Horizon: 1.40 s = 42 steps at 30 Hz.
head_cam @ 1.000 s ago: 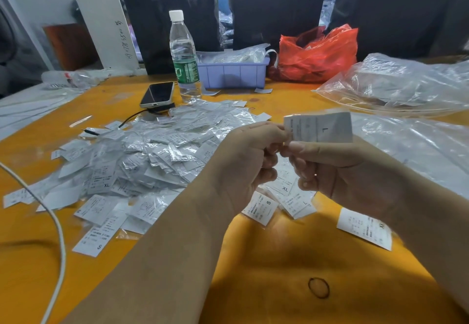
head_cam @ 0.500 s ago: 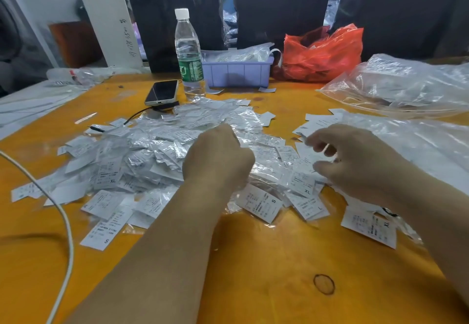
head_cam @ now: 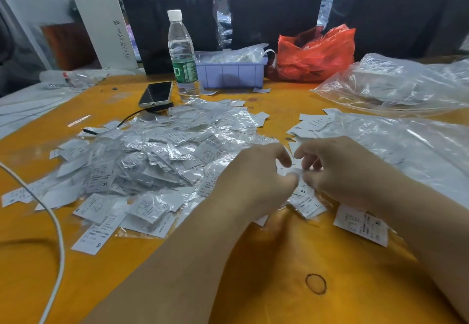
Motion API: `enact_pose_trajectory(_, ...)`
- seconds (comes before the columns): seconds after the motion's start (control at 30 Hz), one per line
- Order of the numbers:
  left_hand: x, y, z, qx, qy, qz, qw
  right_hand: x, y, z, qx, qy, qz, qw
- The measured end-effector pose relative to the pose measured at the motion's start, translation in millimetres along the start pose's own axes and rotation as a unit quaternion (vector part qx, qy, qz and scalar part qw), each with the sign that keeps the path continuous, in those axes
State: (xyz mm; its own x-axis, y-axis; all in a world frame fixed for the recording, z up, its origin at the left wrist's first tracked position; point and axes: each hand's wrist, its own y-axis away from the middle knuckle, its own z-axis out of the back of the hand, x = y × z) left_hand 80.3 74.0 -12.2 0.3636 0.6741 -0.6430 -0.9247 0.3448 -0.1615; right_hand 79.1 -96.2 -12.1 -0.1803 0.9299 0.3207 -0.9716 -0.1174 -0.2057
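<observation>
— Fingers [head_cam: 285, 157] of the left hand [head_cam: 253, 181]: how do they sit?

— Curled in, with thumb and forefinger tips closed on a small bagged label [head_cam: 291, 171]. The right hand [head_cam: 342, 171] meets it from the other side, its fingertips [head_cam: 303, 153] bent and pinching the same packet. It is blurred, so I cannot read its size mark.

— Where is that packet?

— At the near right corner of the pile [head_cam: 162, 161] of bagged labels, over the ones lying there.

— And the edges?

— The pile's near edge is ragged, with single labels straying onto the orange table [head_cam: 279, 260]. Right of the pile runs a narrow bare strip, then come loose labels [head_cam: 308, 125] and the rim of a clear plastic sheet [head_cam: 406, 151]. One XL label [head_cam: 361, 224] lies apart, to the near right of the pile, beside the right wrist.

— Room to move?

— On the near side of the pile, between the forearms, the table is bare apart from a drawn ring mark [head_cam: 316, 283]. Left of the pile a white cable [head_cam: 57, 224] curves across the wood. Behind the pile it is tighter: a phone [head_cam: 156, 93] sits just at the far edge, a water bottle [head_cam: 183, 57] stands beside it, and a lilac tray [head_cam: 232, 73] and a red bag [head_cam: 317, 52] stand further back
</observation>
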Motion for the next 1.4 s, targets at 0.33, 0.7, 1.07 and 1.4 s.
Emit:
enact_pose_trajectory(0.33,8,-5,2,0.022,-0.128,0.031,0.991,-2,-4,-5,0.017,0.028,-0.024,0.999)
enact_pose_trajectory(0.7,6,-4,-2,0.070,-0.153,0.021,0.985,0,-3,-3,0.018,0.035,-0.012,0.999)
enact_pose_trajectory(1.07,2,-7,8,-0.052,0.025,0.002,0.998,12,1,10,-0.029,-0.280,0.010,0.959)
enact_pose_trajectory(1.4,-2,-6,7,-0.057,0.143,-0.028,0.988,14,4,14,-0.044,-0.381,0.035,0.923)
